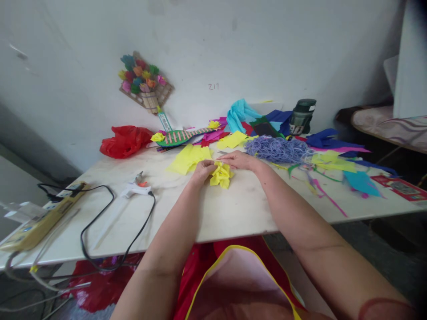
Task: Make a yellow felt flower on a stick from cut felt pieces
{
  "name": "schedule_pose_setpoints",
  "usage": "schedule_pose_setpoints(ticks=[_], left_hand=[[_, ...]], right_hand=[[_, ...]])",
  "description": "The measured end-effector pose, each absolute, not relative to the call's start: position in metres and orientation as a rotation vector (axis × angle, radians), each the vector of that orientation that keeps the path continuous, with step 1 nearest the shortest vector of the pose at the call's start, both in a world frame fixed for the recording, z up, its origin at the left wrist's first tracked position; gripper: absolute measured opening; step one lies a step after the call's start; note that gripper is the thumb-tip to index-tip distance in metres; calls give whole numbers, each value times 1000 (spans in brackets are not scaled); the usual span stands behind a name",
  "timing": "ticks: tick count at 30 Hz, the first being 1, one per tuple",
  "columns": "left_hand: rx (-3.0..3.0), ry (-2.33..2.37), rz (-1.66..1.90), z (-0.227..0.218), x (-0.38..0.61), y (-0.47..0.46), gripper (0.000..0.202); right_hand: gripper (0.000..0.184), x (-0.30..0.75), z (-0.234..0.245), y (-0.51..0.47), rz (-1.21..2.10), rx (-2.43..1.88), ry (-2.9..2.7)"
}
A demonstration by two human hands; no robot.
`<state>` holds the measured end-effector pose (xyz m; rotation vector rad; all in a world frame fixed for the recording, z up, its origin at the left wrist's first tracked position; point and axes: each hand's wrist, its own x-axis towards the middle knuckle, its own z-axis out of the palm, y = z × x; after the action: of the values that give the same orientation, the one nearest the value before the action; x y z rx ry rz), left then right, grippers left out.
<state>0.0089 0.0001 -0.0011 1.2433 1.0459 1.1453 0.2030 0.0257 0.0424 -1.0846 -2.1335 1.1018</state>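
Note:
A crumpled yellow paper flower (220, 175) lies on the white table (233, 209) in front of me. My left hand (202, 171) pinches its left side with closed fingers. My right hand (239, 160) rests on its upper right edge, fingertips touching the paper. Just behind the hands lie flat yellow paper sheets (188, 159).
A white glue gun (137, 189) with a black cord (100, 231) and a yellow power strip (40, 220) sit at the left. A red plastic bag (125, 141), purple yarn (278, 149), coloured paper scraps (333, 160), a dark flask (302, 116) and a paper-flower wall piece (145, 82) are at the back.

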Motion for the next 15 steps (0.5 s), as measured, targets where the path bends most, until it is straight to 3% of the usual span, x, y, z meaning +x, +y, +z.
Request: schedule_pose_setpoints(ticks=[15], left_hand=[[1232, 970, 1126, -1, 9, -1, 15]], right_hand=[[45, 207, 45, 23, 1083, -1167, -2242]])
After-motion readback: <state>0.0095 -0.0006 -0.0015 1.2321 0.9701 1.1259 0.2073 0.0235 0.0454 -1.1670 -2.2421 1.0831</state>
